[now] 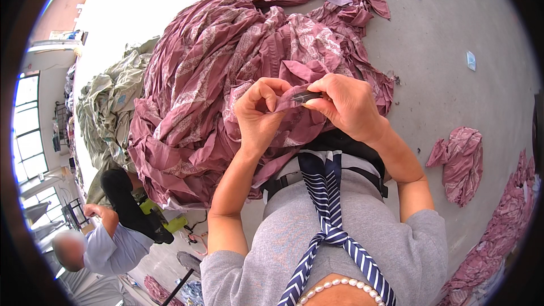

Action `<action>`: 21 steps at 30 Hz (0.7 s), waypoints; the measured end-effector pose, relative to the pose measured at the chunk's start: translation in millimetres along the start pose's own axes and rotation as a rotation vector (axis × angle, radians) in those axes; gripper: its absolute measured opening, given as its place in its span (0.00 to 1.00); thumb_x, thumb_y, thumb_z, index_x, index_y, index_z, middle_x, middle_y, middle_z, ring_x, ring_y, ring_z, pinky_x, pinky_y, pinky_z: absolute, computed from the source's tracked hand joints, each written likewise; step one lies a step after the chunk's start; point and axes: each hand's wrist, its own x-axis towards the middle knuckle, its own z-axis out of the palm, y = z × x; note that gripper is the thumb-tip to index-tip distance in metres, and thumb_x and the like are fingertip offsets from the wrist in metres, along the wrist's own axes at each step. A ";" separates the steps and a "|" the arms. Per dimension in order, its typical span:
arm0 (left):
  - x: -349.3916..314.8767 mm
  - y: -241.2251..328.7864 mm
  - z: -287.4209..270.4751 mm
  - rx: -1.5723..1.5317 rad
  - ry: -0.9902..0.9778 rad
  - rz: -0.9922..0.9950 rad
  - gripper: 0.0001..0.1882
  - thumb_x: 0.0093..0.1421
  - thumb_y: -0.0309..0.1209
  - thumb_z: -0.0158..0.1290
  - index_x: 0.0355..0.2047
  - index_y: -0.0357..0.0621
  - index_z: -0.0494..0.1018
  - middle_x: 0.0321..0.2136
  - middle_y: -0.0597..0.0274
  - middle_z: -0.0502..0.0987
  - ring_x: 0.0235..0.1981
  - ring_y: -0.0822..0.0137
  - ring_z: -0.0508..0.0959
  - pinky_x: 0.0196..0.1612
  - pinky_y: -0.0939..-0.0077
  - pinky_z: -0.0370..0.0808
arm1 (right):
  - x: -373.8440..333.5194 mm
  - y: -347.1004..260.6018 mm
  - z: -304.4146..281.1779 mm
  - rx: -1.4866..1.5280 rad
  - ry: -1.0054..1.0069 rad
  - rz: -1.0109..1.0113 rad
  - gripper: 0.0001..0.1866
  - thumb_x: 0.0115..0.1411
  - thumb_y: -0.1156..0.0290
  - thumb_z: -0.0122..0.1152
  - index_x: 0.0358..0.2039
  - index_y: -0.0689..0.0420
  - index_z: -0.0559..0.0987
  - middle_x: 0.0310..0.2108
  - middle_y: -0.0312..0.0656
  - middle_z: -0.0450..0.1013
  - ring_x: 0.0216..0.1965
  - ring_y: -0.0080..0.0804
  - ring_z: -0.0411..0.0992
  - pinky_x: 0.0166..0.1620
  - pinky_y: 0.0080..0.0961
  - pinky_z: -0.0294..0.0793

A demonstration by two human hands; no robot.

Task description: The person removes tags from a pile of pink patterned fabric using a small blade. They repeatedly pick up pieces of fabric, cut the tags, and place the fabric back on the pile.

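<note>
In front of my chest, my left hand [262, 105] pinches the edge of a mauve patterned fabric [286, 101] between thumb and fingers. My right hand [345, 105] grips a pair of small dark thread snips [306, 97], whose pale metal end lies against that edge. The two hands are close together, with the snips between them. Below and beyond them the same fabric spreads over my lap into a large crumpled heap [209, 73]. My right palm and fingers hide part of the snips.
Greenish fabric [110, 102] is heaped left of the mauve pile. A co-worker [122, 243] sits at the lower left. On the grey floor at right lie a mauve bundle [462, 164] and a small blue-white piece [471, 60]. More mauve fabric [493, 249] is piled along the right rim.
</note>
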 end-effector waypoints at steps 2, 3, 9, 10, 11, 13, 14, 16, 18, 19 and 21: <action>0.2 0.2 0.1 0.004 -0.006 -0.006 0.19 0.49 0.13 0.58 0.20 0.45 0.59 0.33 0.55 0.76 0.32 0.77 0.72 0.36 0.86 0.70 | 0.0 2.8 -1.0 -0.016 0.028 -0.032 0.13 0.54 0.66 0.65 0.36 0.58 0.74 0.26 0.42 0.73 0.24 0.36 0.73 0.26 0.26 0.71; 0.5 -0.1 0.2 0.001 -0.006 -0.007 0.19 0.49 0.13 0.58 0.20 0.45 0.59 0.33 0.55 0.76 0.31 0.77 0.72 0.36 0.86 0.70 | -0.1 5.1 -3.4 0.013 0.043 -0.031 0.12 0.55 0.68 0.64 0.36 0.59 0.74 0.25 0.41 0.73 0.23 0.31 0.72 0.26 0.23 0.70; -11.0 11.4 -30.9 0.160 -0.006 -0.037 0.20 0.50 0.17 0.59 0.19 0.47 0.56 0.31 0.52 0.76 0.31 0.74 0.72 0.35 0.83 0.70 | 6.0 55.6 -20.8 0.673 0.375 0.575 0.10 0.65 0.65 0.55 0.39 0.59 0.72 0.26 0.32 0.70 0.17 0.11 0.59 0.19 0.10 0.56; -19.2 15.8 -46.2 0.112 0.038 -0.115 0.21 0.49 0.22 0.63 0.18 0.47 0.57 0.29 0.56 0.78 0.28 0.75 0.72 0.31 0.83 0.68 | 3.9 78.4 -23.3 0.714 0.404 0.635 0.12 0.64 0.64 0.56 0.39 0.60 0.72 0.26 0.33 0.70 0.17 0.10 0.57 0.18 0.10 0.53; -26.2 21.5 -62.4 -0.041 0.025 -0.143 0.22 0.48 0.22 0.62 0.19 0.48 0.55 0.29 0.53 0.78 0.27 0.74 0.72 0.29 0.82 0.68 | -2.1 103.5 -23.4 0.750 0.440 0.698 0.13 0.64 0.62 0.56 0.39 0.60 0.72 0.26 0.33 0.70 0.16 0.09 0.56 0.17 0.10 0.51; -47.5 47.0 -104.8 -0.042 0.085 -0.149 0.21 0.46 0.28 0.62 0.21 0.48 0.55 0.25 0.51 0.75 0.24 0.70 0.70 0.28 0.81 0.68 | -19.5 149.6 -14.5 0.577 0.437 0.808 0.20 0.61 0.55 0.60 0.38 0.60 0.72 0.26 0.36 0.73 0.14 0.10 0.57 0.15 0.10 0.51; -58.7 59.8 -125.7 -0.011 0.165 -0.103 0.19 0.45 0.28 0.59 0.22 0.47 0.55 0.23 0.55 0.71 0.23 0.69 0.68 0.28 0.82 0.67 | -30.7 172.8 -11.4 0.475 0.409 0.846 0.22 0.59 0.52 0.61 0.38 0.61 0.72 0.26 0.37 0.74 0.14 0.10 0.57 0.15 0.10 0.52; -93.2 76.0 -179.4 0.127 0.408 0.016 0.15 0.46 0.25 0.57 0.23 0.46 0.58 0.23 0.61 0.69 0.23 0.72 0.67 0.28 0.84 0.65 | -41.1 196.7 -5.0 0.378 0.309 0.970 0.29 0.54 0.45 0.64 0.36 0.62 0.72 0.27 0.40 0.75 0.13 0.11 0.58 0.14 0.10 0.54; -116.0 100.6 -203.0 0.312 0.645 -0.087 0.12 0.50 0.23 0.57 0.27 0.44 0.63 0.24 0.64 0.69 0.25 0.75 0.69 0.30 0.85 0.66 | -37.3 201.1 3.0 0.412 0.167 1.158 0.38 0.48 0.36 0.64 0.36 0.65 0.72 0.27 0.44 0.76 0.12 0.12 0.60 0.13 0.11 0.57; -133.7 114.5 -225.2 0.643 0.732 -0.180 0.10 0.52 0.22 0.57 0.30 0.42 0.66 0.25 0.65 0.70 0.26 0.76 0.70 0.31 0.86 0.68 | -31.7 201.3 15.9 0.461 0.088 1.181 0.40 0.47 0.34 0.63 0.36 0.66 0.74 0.25 0.43 0.75 0.12 0.13 0.59 0.13 0.13 0.56; -128.1 102.0 -228.8 1.355 0.775 -0.282 0.10 0.57 0.25 0.58 0.39 0.39 0.72 0.33 0.64 0.76 0.33 0.74 0.75 0.37 0.84 0.72 | -19.5 198.2 25.0 0.358 -0.044 1.117 0.33 0.49 0.40 0.65 0.26 0.64 0.77 0.23 0.43 0.76 0.21 0.22 0.70 0.26 0.22 0.71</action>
